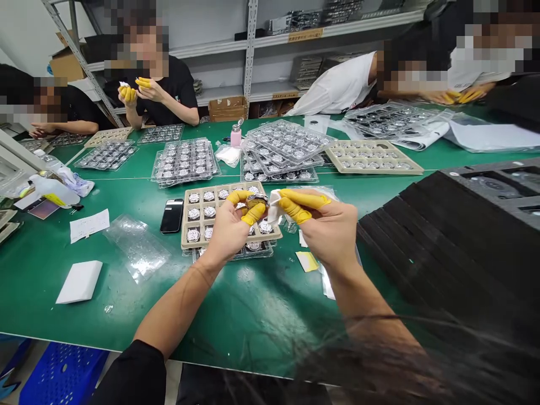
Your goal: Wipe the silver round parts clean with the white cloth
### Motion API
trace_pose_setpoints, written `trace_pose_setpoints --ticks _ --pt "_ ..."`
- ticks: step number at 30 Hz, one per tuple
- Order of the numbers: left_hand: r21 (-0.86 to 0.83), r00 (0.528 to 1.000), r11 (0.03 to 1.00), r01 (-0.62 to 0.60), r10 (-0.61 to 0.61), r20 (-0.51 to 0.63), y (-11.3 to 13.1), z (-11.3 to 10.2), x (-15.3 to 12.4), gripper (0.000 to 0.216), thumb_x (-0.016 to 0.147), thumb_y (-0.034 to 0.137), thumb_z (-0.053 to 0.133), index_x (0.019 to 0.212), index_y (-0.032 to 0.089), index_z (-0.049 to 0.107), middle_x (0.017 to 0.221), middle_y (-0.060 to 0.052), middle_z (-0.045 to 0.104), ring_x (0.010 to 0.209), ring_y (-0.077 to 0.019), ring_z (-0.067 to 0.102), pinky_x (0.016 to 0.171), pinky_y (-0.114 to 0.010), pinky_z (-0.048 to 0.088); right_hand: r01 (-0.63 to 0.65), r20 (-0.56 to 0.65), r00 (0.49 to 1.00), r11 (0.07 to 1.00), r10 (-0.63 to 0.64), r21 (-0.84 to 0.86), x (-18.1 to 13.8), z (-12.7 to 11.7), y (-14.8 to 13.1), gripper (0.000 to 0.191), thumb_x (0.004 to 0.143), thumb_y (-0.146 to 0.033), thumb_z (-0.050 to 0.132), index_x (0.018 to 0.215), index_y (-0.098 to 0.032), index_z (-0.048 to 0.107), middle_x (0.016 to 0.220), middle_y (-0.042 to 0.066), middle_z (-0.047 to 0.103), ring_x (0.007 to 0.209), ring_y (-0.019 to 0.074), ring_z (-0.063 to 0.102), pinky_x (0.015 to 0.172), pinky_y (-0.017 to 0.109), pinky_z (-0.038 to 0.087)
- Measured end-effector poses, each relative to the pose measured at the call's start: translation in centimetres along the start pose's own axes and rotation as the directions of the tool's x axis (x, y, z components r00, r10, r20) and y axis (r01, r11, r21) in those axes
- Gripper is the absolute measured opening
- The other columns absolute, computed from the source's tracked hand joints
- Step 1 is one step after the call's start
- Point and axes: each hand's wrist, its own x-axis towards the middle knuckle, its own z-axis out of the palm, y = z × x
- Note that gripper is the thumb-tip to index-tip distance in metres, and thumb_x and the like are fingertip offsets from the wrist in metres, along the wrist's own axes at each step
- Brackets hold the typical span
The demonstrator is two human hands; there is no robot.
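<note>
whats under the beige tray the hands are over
A clear plastic tray sits under the beige tray, showing along its front edge, on the green table. The beige tray and the left hand cover most of the clear tray, so what lies there cannot be seen.

The left hand (230, 230) and right hand (331, 233) show four yellow rubber finger cots (295, 198), one round metal disc (256, 201) and one white cloth (274, 207); one black smartphone (171, 216) lies at nine o'clock.
</note>
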Motion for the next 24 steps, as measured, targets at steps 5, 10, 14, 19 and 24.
trace_pose_setpoints --ticks 5,10,14,19,24 --pt "0.267 0.994 0.958 -0.104 0.089 0.068 0.4 -0.2 -0.4 0.025 0.077 0.030 0.086 0.097 0.018 0.078 0.094 -0.004 0.081 0.084 -0.0165 0.075 0.080 -0.029 0.063 0.220 0.000 0.975 0.968 -0.221 -0.117 -0.8 0.8 0.2 0.034 0.087 -0.006 0.067 0.107 -0.031 0.081 0.101 0.000 0.082 0.088 0.0200 0.076 0.077 0.037 0.064" --pt "0.571 0.972 0.791 -0.222 0.227 0.063 1.0 -0.8 -1.1 0.021 0.080 0.019 0.080 0.100 0.022 0.084 0.093 -0.003 0.084 0.080 -0.0196 0.078 0.078 -0.032 0.065 0.515 0.112 0.855 0.798 -0.507 -0.312 -0.4 0.4 0.8 0.052 0.081 0.002 0.057 0.116 -0.032 0.077 0.102 -0.001 0.082 0.083 0.0194 0.073 0.071 0.037 0.053" --pt "0.532 0.965 0.812 -0.240 0.262 0.036 1.1 -0.5 -1.5 0.022 0.083 0.023 0.079 0.104 0.022 0.084 0.101 -0.003 0.084 0.086 -0.0207 0.080 0.084 -0.034 0.067 0.533 0.120 0.831 0.717 -0.543 -0.449 -0.2 -0.2 1.0 0.046 0.077 0.000 0.060 0.108 -0.030 0.076 0.097 -0.003 0.083 0.074 0.0180 0.072 0.072 0.040 0.043" --pt "0.382 0.971 0.903 -0.199 0.234 -0.047 0.7 0.1 -1.3 0.026 0.079 0.033 0.087 0.100 0.019 0.083 0.101 -0.006 0.083 0.091 -0.0209 0.080 0.090 -0.035 0.067 0.447 0.067 0.877 0.755 -0.476 -0.479 -0.3 -0.1 0.8 0.035 0.077 -0.001 0.062 0.097 -0.027 0.076 0.093 -0.002 0.082 0.069 0.0181 0.071 0.075 0.041 0.043" --pt "0.187 0.962 0.958 -0.216 0.241 -0.126 0.3 0.2 -0.3 0.035 0.073 0.043 0.091 0.094 0.019 0.078 0.097 -0.005 0.081 0.093 -0.0196 0.078 0.090 -0.036 0.066 0.198 -0.064 0.974 0.951 -0.218 -0.236 -0.1 0.0 0.2 0.027 0.087 -0.008 0.066 0.096 -0.029 0.079 0.091 -0.001 0.080 0.081 0.0207 0.075 0.070 0.037 0.054"
